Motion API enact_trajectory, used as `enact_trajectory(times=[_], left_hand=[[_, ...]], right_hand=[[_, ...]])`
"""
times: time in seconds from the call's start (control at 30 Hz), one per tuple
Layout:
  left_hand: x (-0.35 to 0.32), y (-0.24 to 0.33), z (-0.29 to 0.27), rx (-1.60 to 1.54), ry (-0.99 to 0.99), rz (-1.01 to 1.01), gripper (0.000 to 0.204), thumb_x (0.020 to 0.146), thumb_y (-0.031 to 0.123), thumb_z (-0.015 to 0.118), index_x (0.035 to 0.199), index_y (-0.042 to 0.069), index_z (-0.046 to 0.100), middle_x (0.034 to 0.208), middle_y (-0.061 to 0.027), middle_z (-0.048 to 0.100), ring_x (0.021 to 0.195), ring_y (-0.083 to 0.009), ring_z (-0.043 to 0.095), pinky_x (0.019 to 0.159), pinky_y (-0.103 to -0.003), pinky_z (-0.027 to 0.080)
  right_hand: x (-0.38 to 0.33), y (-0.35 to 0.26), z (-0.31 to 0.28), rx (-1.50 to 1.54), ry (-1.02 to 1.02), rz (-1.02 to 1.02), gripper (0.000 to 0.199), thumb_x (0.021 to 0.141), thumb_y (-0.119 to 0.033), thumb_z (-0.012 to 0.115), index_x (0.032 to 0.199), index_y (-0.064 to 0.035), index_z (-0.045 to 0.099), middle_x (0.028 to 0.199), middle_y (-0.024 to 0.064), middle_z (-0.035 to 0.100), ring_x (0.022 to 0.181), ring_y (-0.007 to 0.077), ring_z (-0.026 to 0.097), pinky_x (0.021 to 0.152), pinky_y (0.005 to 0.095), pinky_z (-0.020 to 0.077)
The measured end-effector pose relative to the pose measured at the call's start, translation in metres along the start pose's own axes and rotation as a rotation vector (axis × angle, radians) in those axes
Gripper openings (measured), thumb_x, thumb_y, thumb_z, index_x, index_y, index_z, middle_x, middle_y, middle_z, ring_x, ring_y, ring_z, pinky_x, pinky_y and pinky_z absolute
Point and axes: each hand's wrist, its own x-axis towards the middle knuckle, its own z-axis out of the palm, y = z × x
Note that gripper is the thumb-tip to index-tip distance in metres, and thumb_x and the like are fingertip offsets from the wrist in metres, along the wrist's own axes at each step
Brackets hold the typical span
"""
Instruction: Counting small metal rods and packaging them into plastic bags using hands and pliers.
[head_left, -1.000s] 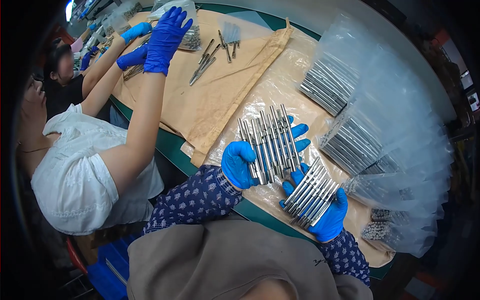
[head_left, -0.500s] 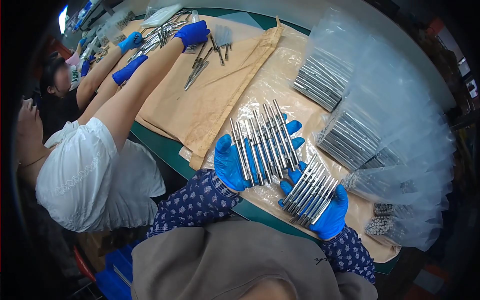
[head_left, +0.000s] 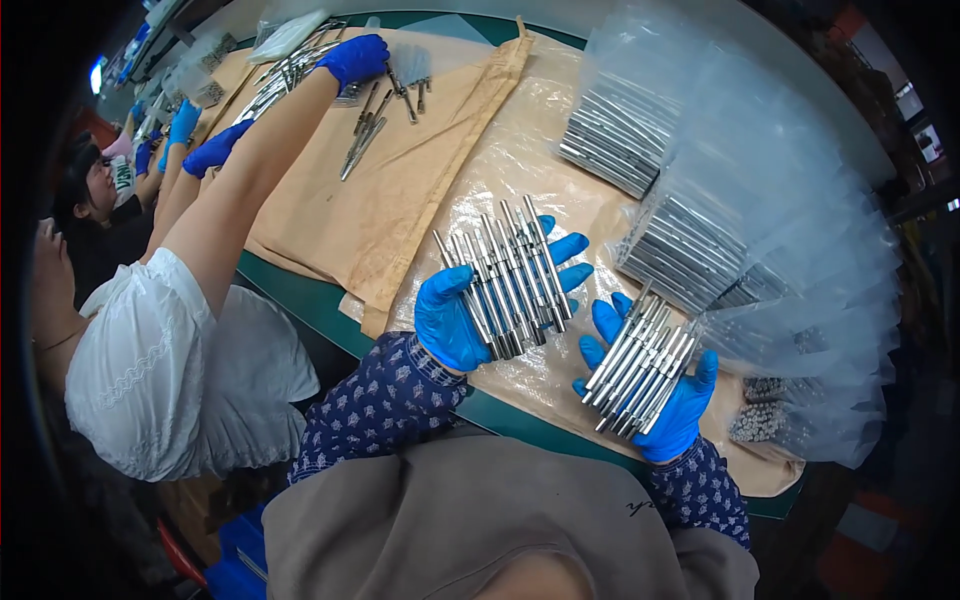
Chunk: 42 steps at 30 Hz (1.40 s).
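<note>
I saw a fanned row of metal rods [head_left: 508, 275] lying across my flat, spread left hand [head_left: 470, 310] and a second rod bundle [head_left: 640, 365] on my open right hand [head_left: 655, 400], both above the paper-covered counter [head_left: 420, 190], bagged rods [head_left: 690, 250] beyond.

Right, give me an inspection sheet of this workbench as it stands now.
Surface: green-edged table covered with brown paper and clear plastic film.
Job's things: left rod fan lying across the left hand; right rod fan across the right hand.
Clutter: bagged rod packs, stacked; loose metal tools on the paper.
Grippers: both hands in blue gloves, palms up, fingers spread under the rods.
Cables: nothing seen.
Surroundings: co-worker's gloved hand reaching across the far table; more gloved hands beyond.
</note>
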Motion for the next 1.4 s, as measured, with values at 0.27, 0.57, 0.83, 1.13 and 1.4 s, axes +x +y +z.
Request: enact_trajectory(times=[0.27, 0.57, 0.83, 1.13, 1.4], left_hand=[[0.001, 0.002, -0.002, 0.106, 0.069, 0.071, 0.097, 0.069, 0.039, 0.065, 0.14, 0.005, 0.008, 0.144, -0.0252, 0.005, 0.132, -0.043, 0.011, 0.104, -0.057, 0.018], [0.0, 0.002, -0.001, 0.092, 0.083, 0.084, 0.101, 0.068, 0.039, 0.068, 0.14, 0.004, 0.007, 0.143, -0.0256, 0.005, 0.132, -0.0428, 0.007, 0.103, -0.059, 0.018], [0.001, 0.002, -0.005, 0.117, 0.093, 0.086, 0.103, 0.067, 0.039, 0.069, 0.14, 0.005, 0.006, 0.143, -0.0253, 0.005, 0.133, -0.042, 0.007, 0.103, -0.059, 0.017], [0.001, 0.002, -0.004, 0.123, 0.1, 0.091, 0.098, 0.069, 0.039, 0.066, 0.139, 0.001, 0.009, 0.142, -0.0279, 0.01, 0.132, -0.0423, 0.012, 0.103, -0.056, 0.022], [0.002, 0.003, -0.004, 0.14, 0.087, 0.077, 0.103, 0.068, 0.04, 0.068, 0.14, 0.005, 0.004, 0.144, -0.0245, 0.004, 0.133, -0.0417, 0.006, 0.103, -0.058, 0.018]], right_hand=[[0.017, 0.001, 0.0, 0.071, 0.03, 0.019, 0.097, 0.071, -0.055, 0.056, 0.141, -0.0079, 0.009, 0.144, 0.0213, 0.011, 0.133, 0.0379, 0.012, 0.105, 0.0587, 0.0112], [0.002, -0.002, 0.001, 0.137, -0.073, 0.003, 0.099, 0.068, -0.059, 0.057, 0.142, -0.0133, 0.01, 0.146, 0.0172, 0.01, 0.132, 0.0393, 0.014, 0.102, 0.0612, 0.0146], [0.014, 0.0, -0.002, 0.101, -0.026, 0.053, 0.099, 0.071, -0.063, 0.051, 0.141, -0.0082, 0.008, 0.145, 0.0184, 0.011, 0.133, 0.0369, 0.013, 0.103, 0.0603, 0.0137], [0.009, 0.001, -0.004, 0.118, -0.006, 0.031, 0.1, 0.071, -0.061, 0.052, 0.141, -0.0056, 0.007, 0.145, 0.0205, 0.011, 0.133, 0.0384, 0.013, 0.104, 0.0599, 0.0132], [0.009, 0.0, 0.001, 0.1, -0.043, 0.042, 0.105, 0.066, -0.061, 0.055, 0.141, -0.0077, 0.005, 0.145, 0.019, 0.01, 0.133, 0.0382, 0.013, 0.102, 0.0621, 0.0137]])
